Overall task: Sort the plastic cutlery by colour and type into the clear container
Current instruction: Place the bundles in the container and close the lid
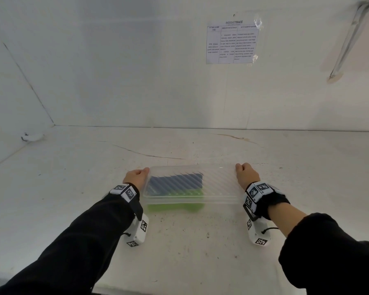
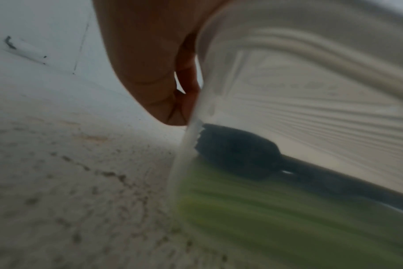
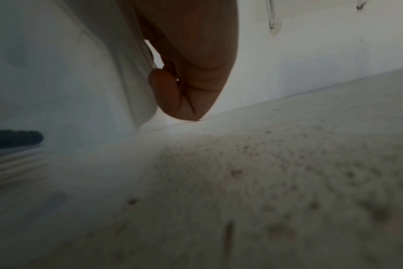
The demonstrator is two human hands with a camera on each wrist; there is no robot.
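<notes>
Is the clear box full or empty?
Partly full. The clear container holds dark blue cutlery and green cutlery at its left end; its right half looks bare.

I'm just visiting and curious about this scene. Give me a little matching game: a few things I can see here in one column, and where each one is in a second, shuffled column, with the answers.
Column one:
1. dark blue plastic cutlery
2. green plastic cutlery
3. left hand
4. printed paper sheet

Column two:
A. taped to the white back wall
B. gripping the left end of the clear plastic container
C. inside the container, along its far side
D. inside the container, along its near side

Pairs: 1-C, 2-D, 3-B, 4-A
</notes>
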